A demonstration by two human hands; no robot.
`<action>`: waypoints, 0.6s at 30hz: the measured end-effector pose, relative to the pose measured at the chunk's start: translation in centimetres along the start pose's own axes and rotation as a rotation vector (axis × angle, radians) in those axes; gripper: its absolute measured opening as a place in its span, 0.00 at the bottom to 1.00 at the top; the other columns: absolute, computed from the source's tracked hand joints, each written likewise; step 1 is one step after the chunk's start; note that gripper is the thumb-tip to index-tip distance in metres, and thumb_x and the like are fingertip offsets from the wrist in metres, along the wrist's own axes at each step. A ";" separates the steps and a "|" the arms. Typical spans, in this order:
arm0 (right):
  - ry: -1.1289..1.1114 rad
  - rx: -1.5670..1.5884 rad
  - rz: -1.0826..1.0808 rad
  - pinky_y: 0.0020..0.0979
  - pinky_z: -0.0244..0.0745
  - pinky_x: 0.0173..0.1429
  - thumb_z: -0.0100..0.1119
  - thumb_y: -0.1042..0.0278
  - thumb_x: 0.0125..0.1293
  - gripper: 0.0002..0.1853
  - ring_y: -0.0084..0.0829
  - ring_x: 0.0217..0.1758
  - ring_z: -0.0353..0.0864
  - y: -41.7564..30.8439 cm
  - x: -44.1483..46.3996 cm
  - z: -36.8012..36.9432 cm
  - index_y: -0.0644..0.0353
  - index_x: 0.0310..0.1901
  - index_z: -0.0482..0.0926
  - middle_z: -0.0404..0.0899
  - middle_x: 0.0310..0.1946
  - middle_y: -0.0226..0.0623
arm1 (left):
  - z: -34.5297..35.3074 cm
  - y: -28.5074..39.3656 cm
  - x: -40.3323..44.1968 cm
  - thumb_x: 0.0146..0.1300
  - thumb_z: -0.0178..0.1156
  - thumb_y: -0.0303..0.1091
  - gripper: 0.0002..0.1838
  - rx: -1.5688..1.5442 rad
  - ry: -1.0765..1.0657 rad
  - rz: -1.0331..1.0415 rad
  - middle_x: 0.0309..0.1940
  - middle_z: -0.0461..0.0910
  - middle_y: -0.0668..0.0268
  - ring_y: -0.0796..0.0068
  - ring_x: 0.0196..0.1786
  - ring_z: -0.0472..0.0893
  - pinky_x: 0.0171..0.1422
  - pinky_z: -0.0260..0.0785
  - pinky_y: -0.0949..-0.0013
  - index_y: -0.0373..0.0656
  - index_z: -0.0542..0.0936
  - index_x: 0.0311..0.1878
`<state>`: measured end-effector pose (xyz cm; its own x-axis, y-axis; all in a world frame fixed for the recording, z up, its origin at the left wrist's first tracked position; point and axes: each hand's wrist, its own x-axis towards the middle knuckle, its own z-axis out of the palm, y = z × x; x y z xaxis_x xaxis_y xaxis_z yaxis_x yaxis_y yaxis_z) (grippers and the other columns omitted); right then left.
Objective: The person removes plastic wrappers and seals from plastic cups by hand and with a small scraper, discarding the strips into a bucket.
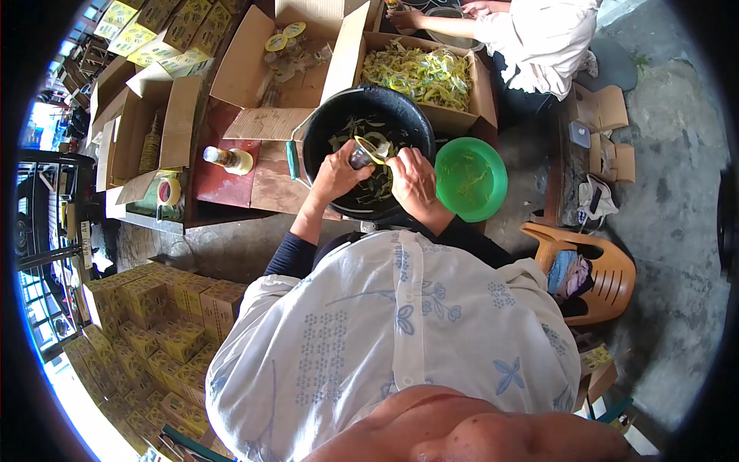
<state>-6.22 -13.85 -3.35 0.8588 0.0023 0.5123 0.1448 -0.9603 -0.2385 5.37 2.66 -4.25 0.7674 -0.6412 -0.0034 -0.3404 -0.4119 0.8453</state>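
Above a black bucket (312, 146), my left hand (336, 175) is wrapped round a small dark jar (360, 158). A yellow-edged label strip (371, 148) stands out from the jar's side. My right hand (414, 181) is closed on the strip's lower right end, close to the jar. Wet strips and dark water lie in the bucket below both hands. Touching the bucket on the right is a green basin (496, 181) with a few yellowish scraps in it.
Behind the bucket are a carton of yellow-green strips (419, 73) and an open carton (239, 73) with jars. A bottle (231, 159) stands at left. Another person's arm and light clothing (539, 42) show at top right. An orange chair (612, 273) is at right, stacked yellow boxes (162, 316) at lower left.
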 end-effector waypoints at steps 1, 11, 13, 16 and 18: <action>-0.026 0.005 0.043 0.37 0.74 0.41 0.60 0.76 0.53 0.06 0.38 0.40 0.75 -0.2 0.2 0.1 0.60 0.35 0.76 0.70 0.34 0.38 | 0.0 0.5 -0.1 0.51 0.71 0.43 0.25 0.053 -0.005 -0.016 0.35 0.84 0.51 0.48 0.43 0.84 0.46 0.76 0.54 0.43 0.75 0.49; 0.014 0.027 0.019 0.38 0.74 0.43 0.59 0.78 0.49 0.09 0.39 0.40 0.75 -0.3 -0.3 0.5 0.59 0.34 0.75 0.70 0.34 0.39 | 0.1 0.0 -0.1 0.52 0.71 0.44 0.28 0.080 -0.027 0.057 0.34 0.84 0.50 0.48 0.41 0.85 0.45 0.77 0.56 0.41 0.76 0.53; 0.018 0.014 0.052 0.38 0.75 0.43 0.60 0.79 0.51 0.09 0.39 0.40 0.76 -0.8 -0.2 0.7 0.59 0.35 0.76 0.71 0.34 0.38 | -0.1 -0.2 0.1 0.52 0.72 0.43 0.28 0.056 -0.063 -0.010 0.34 0.84 0.51 0.49 0.41 0.85 0.45 0.77 0.57 0.41 0.75 0.53; 0.121 0.211 0.372 0.40 0.76 0.41 0.63 0.80 0.55 0.07 0.40 0.40 0.78 -1.0 0.1 1.5 0.57 0.34 0.78 0.74 0.33 0.35 | -0.2 -0.5 0.2 0.52 0.73 0.42 0.28 0.006 -0.081 -0.032 0.35 0.84 0.51 0.50 0.41 0.86 0.45 0.77 0.58 0.40 0.75 0.53; 0.111 0.288 0.432 0.40 0.76 0.40 0.63 0.79 0.56 0.07 0.40 0.39 0.78 -0.7 -0.4 1.8 0.56 0.34 0.78 0.74 0.32 0.34 | -0.1 -0.5 -0.2 0.52 0.73 0.42 0.29 -0.022 -0.070 0.013 0.36 0.84 0.52 0.51 0.41 0.86 0.44 0.77 0.58 0.40 0.74 0.54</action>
<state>-5.76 -12.65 -4.81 0.8154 -0.4208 0.3976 -0.0679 -0.7515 -0.6562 5.47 3.02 -4.68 0.7227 -0.6906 -0.0296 -0.3371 -0.3895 0.8571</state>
